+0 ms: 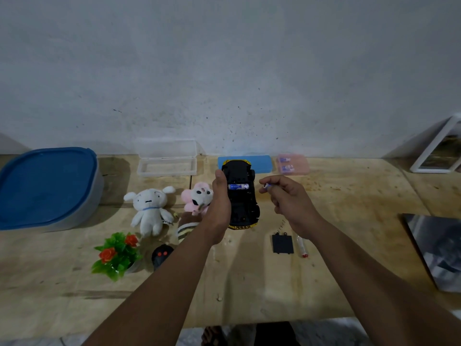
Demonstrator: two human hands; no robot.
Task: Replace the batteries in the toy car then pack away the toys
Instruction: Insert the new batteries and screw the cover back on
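My left hand (219, 203) grips the yellow-and-black toy car (243, 203), held upside down above the table. One blue battery (239, 187) lies in its open compartment. My right hand (287, 196), just right of the car, pinches a second battery (266, 187) between its fingertips. The black battery cover (282, 243) and a small screwdriver (301, 245) lie on the table under my right forearm. A pink case (293, 165) with batteries inside sits at the back.
A big blue-lidded tub (47, 188) stands at far left. An open clear box (166, 161) and a blue case (262, 163) sit by the wall. A white plush (149, 208), pink plush (199, 197), fake plant (117, 254) and black remote (161, 254) lie left.
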